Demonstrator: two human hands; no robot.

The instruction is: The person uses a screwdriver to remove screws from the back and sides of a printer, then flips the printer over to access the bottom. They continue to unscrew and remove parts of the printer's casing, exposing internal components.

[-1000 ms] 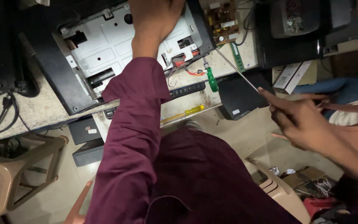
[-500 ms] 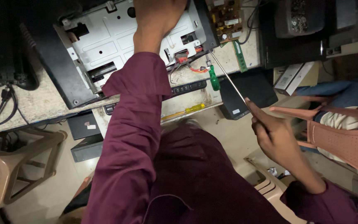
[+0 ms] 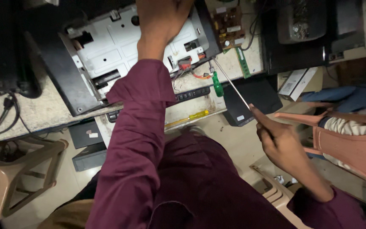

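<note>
Screwdriver: a long thin metal shaft [image 3: 230,81] runs from the right hand up and left; its tip sits at the right edge of the opened device, beside the red and orange wires [image 3: 191,68].
Right hand [image 3: 278,142]: near right, fingers pressed together around the screwdriver's handle, which the grip hides.
Left hand [image 3: 162,21]: far centre, resting on the metal chassis; its fingers run out of frame, so I cannot tell whether they are spread or curled.
Opened device [image 3: 106,51]: black-framed casing lying flat on the counter, its pale metal inner plate exposed.
Counter [image 3: 26,112]: speckled stone, carrying the device, far left to centre.
Green-handled screwdriver [image 3: 217,84]: on the counter just right of the wires, beside the shaft.
Yellow-handled screwdriver [image 3: 189,118]: lying nearer, at the counter's front edge.
Circuit board [image 3: 227,26]: brown, far, right of the device.
Green memory strip [image 3: 244,62]: just below the board.
Plastic chair [image 3: 352,144]: pinkish, at the right.
Stool [image 3: 18,178]: tan, near left, on the floor.
</note>
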